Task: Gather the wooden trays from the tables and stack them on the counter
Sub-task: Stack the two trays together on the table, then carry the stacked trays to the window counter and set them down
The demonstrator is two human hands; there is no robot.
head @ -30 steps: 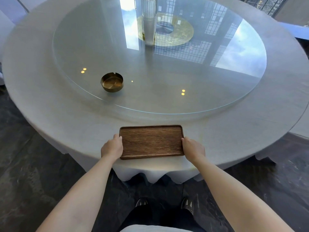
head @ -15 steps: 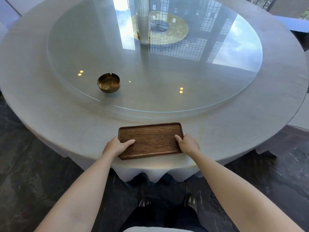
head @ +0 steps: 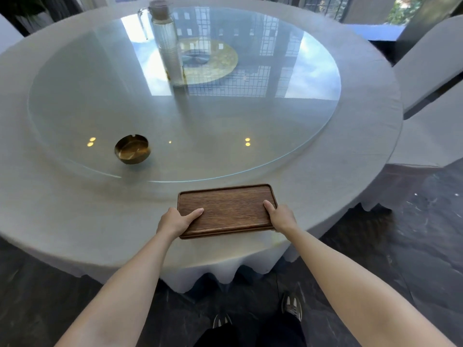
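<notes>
You have one tray (head: 226, 210) in hand at the near edge of the round table (head: 75, 221), just short of the glass turntable (head: 200, 136). Your left hand (head: 175, 221) clamps its left end, thumb lying across the top and the fingers tucked under out of sight. Your right hand (head: 280, 216) grips the right end the same way, thumb on the wood. The near long edge seems to overhang the tablecloth's rim, so the tray looks to be coming off the table, though you cannot tell for sure that it is clear of the cloth.

By my reckoning you are early in the job: this tray is gripped but not carried, no counter is in view, and no stack shows anywhere. No other tray is visible on this table; only an ashtray (head: 132, 149) and a glass carafe (head: 167, 43) sit on the turntable.

The tray lies flat, open side up. Its long axis runs left to right across your body, with the right end turned slightly away from you.
</notes>
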